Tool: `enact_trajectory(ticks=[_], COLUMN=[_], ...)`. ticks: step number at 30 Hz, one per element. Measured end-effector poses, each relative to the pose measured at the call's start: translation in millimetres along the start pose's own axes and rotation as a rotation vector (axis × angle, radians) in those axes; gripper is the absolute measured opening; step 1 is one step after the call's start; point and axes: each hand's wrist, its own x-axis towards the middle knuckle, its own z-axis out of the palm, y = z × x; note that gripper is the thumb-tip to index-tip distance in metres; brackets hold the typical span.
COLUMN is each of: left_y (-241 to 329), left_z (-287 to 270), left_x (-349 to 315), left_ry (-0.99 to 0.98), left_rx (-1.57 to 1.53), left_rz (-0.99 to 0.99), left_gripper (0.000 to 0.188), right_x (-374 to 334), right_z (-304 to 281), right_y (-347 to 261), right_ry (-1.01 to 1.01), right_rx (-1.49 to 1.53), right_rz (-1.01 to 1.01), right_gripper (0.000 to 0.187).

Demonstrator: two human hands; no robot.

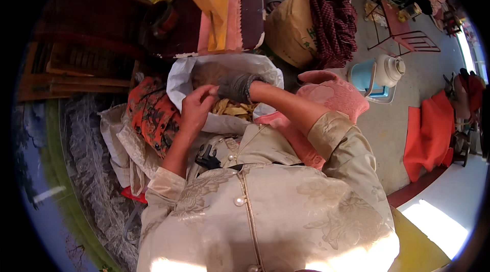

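Left hand (196,108): fingertips together; gloved right hand (236,88): cannot tell. Yellow strips (234,109) could spill — if the white sack (178,84) tips.

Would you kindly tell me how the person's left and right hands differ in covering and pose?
The left hand is bare, while the right hand wears a dark grey glove. The left hand slants up from the lower left, whereas the right hand extends in from the right. Both are at the opening of the white sack.
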Motion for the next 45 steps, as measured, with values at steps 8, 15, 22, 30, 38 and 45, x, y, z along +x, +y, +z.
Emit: enact_trajectory(ticks=[8, 15, 22, 30, 38, 45], left_y=[19.8, 47.1, 79.9, 55.7, 89.3, 53.8], left_z=[7.5, -10.6, -18.8, -24.8, -29.0, -8.5], left_x=[6.5, 2.0, -15.8, -35.6, -7.8, 17.3], left_ry=[0.068, -0.305, -0.247, -0.125, 0.270, 0.080], left_rx=[0.421, 0.170, -0.014, -0.472, 0.535, 0.588], left_rz=[0.405, 0.099, 0.205, 0.013, 0.589, 0.677], left_gripper=[0.019, 0.011, 0.007, 0.022, 0.031, 0.021], right_x=[0.2, -24.3, -51.3, -51.6, -47.6, -46.0], right_z=[23.8, 15.1, -4.6, -75.1, -44.7, -35.0], right_y=[3.7, -4.6, -35.9, 2.7, -19.8, -28.7], right_ry=[0.416, 0.372, 0.262, 0.220, 0.298, 0.345], right_rx=[0.287, 0.183, 0.571, 1.655, 0.945, 0.595], right_rz=[-0.097, -0.259, -0.286, -0.532, -0.043, 0.003], right_gripper=[0.049, 0.040, 0.037, 0.037, 0.042, 0.047])
